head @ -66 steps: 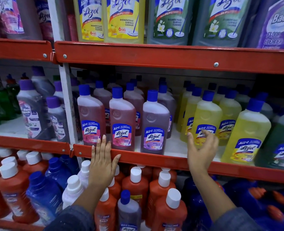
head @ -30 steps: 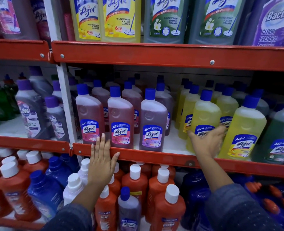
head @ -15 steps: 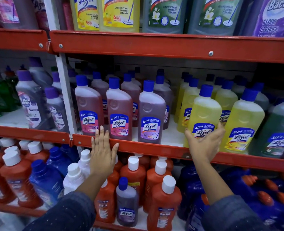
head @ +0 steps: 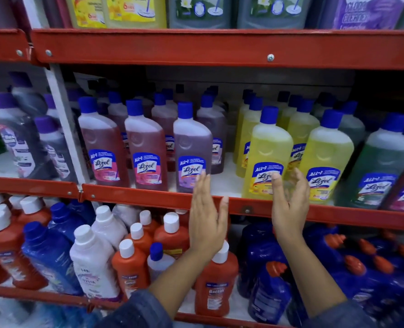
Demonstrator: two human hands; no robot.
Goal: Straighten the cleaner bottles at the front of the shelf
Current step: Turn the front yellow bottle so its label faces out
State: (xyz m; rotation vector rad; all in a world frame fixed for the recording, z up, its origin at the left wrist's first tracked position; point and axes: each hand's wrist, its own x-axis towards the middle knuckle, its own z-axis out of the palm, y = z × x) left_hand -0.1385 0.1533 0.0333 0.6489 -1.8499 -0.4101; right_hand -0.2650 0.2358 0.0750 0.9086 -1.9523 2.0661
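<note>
On the middle shelf point(head: 149, 201) we see the cleaner bottles standing in a front row along its red lip, all with blue caps: two pink bottles at the left, a purple bottle point(head: 192, 147) beside them, then a bare stretch of white shelf, then a yellow bottle point(head: 266, 157), a second yellow bottle point(head: 326, 159) just beside it and a green bottle point(head: 383, 166) further right. More of the same bottles stand in files behind them.

We see both hands raised before that gap, palms turned toward each other. Our left hand point(head: 208, 218) is flat and edge-on, its fingers point(head: 203, 185) straight and together, their tips overlapping the lower right corner of the purple bottle; whether they touch it we cannot tell. It grips nothing. Our right hand point(head: 289, 204) is spread loosely, its fingers lying over the label of the first yellow bottle and the seam between the two yellow bottles, blurred, and not closed round either one.

Below, the lower shelf holds orange bottles with white caps, white bottles and dark blue bottles packed close.
</note>
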